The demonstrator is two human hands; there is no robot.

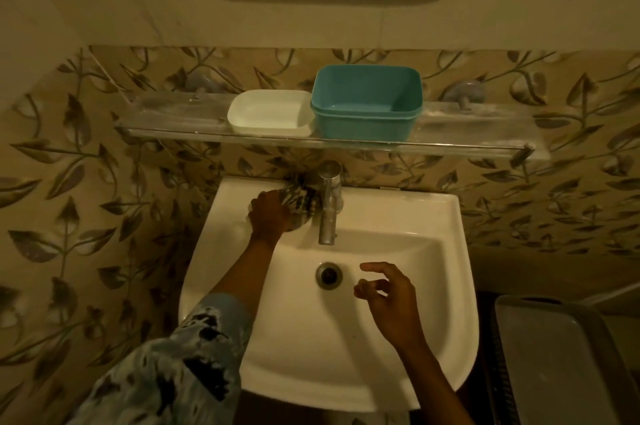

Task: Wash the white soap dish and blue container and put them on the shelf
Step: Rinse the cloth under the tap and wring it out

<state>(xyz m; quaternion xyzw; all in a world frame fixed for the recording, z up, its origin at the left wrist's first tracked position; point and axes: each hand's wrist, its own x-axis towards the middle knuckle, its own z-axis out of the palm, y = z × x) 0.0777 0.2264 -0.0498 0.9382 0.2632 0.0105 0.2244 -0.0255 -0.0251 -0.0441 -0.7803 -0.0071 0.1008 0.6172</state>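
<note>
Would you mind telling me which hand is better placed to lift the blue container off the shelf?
The right hand: it hovers open and empty, while the left hand is closed on a scrubber. The blue container sits toward the right.

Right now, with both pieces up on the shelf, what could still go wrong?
The blue container overhangs the front edge of the narrow shelf, so a knock could tip it into the sink. The white soap dish sits tight against it and might go too. The left hand holds a scrubber just below.
</note>
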